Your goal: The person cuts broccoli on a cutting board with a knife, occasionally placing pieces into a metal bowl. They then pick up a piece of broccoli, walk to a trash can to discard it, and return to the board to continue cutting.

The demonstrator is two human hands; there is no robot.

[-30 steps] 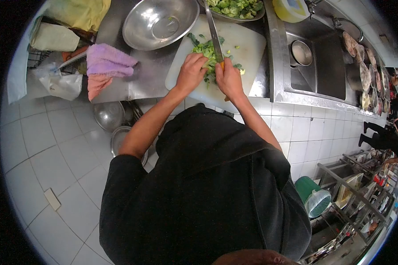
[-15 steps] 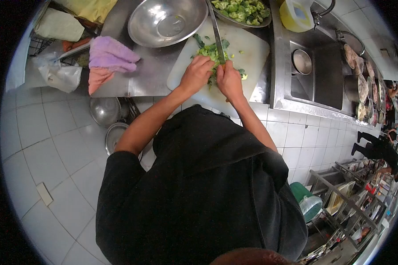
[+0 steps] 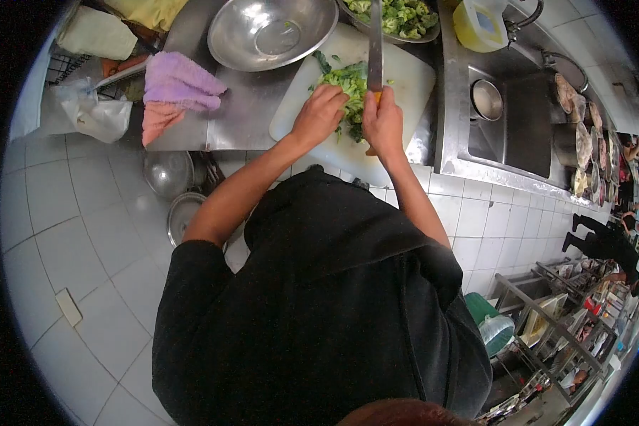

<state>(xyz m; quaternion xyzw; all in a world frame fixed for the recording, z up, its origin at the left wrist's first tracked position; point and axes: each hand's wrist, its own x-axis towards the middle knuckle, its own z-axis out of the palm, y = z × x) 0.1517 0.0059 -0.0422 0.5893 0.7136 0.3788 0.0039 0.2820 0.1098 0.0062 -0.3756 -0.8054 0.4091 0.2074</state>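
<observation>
Left hand (image 3: 320, 113): closed over broccoli (image 3: 351, 89)
Right hand (image 3: 383, 122): gripping knife (image 3: 375, 53)
Cutting board (image 3: 412, 78): beneath broccoli, on surface (image 3: 238, 117)

A purple towel (image 3: 181, 82) lay against a pink towel (image 3: 162, 121) at the end of the metal bench (image 3: 241, 117), with a plastic bag (image 3: 96, 110) near them. Under the bench were two metal bowls (image 3: 169, 174), close together. A small pale block (image 3: 69, 307) lay on the tiled floor (image 3: 85, 234). On the other side, a metal pot (image 3: 486, 99) sat in the sink (image 3: 529, 131), and a jug (image 3: 478, 27) of yellow liquid stood near a tap (image 3: 525, 20). Farther off were a green bucket (image 3: 480, 307), a metal rack (image 3: 557, 326) and a person (image 3: 607, 248) in black.
</observation>
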